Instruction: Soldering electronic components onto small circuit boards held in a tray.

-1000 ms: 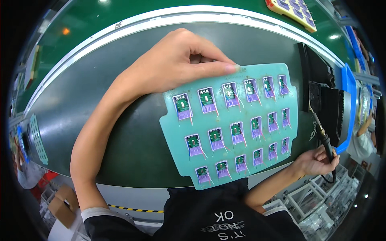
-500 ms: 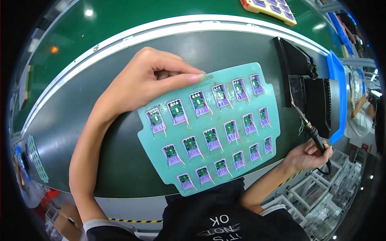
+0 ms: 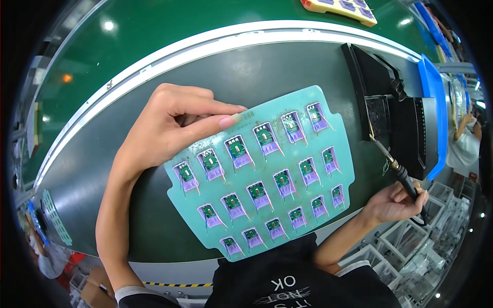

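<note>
A teal tray (image 3: 295,101) is tilted above the bench, with rows of cut-out pockets. Each pocket holds a small green circuit board (image 3: 265,134) over a purple piece, with thin red and blue wires trailing out. My left hand (image 3: 172,118) pinches the tray's far left edge between thumb and fingers. On the right, my right hand (image 3: 395,203) is closed around the dark handle of a soldering iron (image 3: 403,174). The iron's metal tip points away from me, beside a black box-like fixture (image 3: 380,77), and is apart from the tray.
A blue bin (image 3: 436,118) stands beyond the black fixture at the right. A white rail (image 3: 226,38) crosses the far side of the bench; past it lies a cream tray (image 3: 344,9) with purple parts. Another teal tray (image 3: 56,218) rests far left. Clear plastic crates (image 3: 405,241) sit lower right.
The tray and my left hand have shifted a little to the left and nearer to me. My right hand keeps its hold on the soldering iron, almost in the same place.
</note>
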A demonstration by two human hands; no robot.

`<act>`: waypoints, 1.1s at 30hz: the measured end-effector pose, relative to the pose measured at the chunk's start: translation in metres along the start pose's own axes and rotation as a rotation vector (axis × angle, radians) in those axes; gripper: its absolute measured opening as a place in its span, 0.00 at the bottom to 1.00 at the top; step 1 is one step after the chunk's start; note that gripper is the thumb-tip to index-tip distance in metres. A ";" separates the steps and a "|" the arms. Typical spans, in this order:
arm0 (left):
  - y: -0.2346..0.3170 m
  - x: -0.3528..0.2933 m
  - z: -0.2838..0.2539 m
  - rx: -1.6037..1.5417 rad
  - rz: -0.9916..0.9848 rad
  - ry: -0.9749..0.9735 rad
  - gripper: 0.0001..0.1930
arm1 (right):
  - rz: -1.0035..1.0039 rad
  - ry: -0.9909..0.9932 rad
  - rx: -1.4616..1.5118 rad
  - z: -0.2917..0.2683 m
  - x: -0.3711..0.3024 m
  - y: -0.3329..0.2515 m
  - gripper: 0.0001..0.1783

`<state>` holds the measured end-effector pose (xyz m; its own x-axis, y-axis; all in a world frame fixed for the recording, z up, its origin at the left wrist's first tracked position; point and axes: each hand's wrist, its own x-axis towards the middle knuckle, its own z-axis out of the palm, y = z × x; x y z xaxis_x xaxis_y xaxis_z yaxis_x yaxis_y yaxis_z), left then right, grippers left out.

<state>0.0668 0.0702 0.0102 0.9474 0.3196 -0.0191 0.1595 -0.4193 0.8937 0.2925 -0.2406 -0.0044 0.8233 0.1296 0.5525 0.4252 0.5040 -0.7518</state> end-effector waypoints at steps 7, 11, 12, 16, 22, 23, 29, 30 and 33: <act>-0.001 0.000 -0.001 0.022 0.019 0.015 0.10 | 0.005 0.074 -0.005 0.003 -0.001 -0.001 0.12; -0.001 -0.003 -0.004 0.007 0.018 0.009 0.12 | 0.004 0.106 -0.023 0.009 -0.003 -0.001 0.10; -0.002 -0.004 -0.005 0.008 0.040 0.023 0.11 | 0.005 0.092 -0.011 0.012 -0.003 -0.002 0.10; 0.001 0.005 0.003 0.021 0.052 0.007 0.11 | 0.004 0.106 -0.020 0.004 -0.001 -0.001 0.09; 0.001 -0.001 0.000 0.049 0.051 0.015 0.13 | 0.008 0.154 0.037 0.010 -0.004 -0.001 0.08; 0.002 -0.001 0.000 0.047 0.056 0.012 0.13 | 0.003 0.142 0.041 0.010 -0.004 -0.002 0.08; 0.001 0.002 0.001 0.026 0.049 0.009 0.13 | -0.007 0.123 0.024 0.007 -0.004 -0.001 0.07; 0.001 0.002 0.001 0.027 0.052 0.016 0.13 | -0.010 0.124 0.021 0.007 -0.003 -0.002 0.07; 0.001 0.002 0.002 0.029 0.059 0.022 0.13 | 0.007 0.125 0.022 0.008 -0.004 -0.002 0.07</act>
<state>0.0693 0.0685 0.0104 0.9490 0.3120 0.0439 0.1113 -0.4624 0.8796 0.2856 -0.2355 -0.0017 0.8673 0.0268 0.4971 0.4118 0.5227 -0.7465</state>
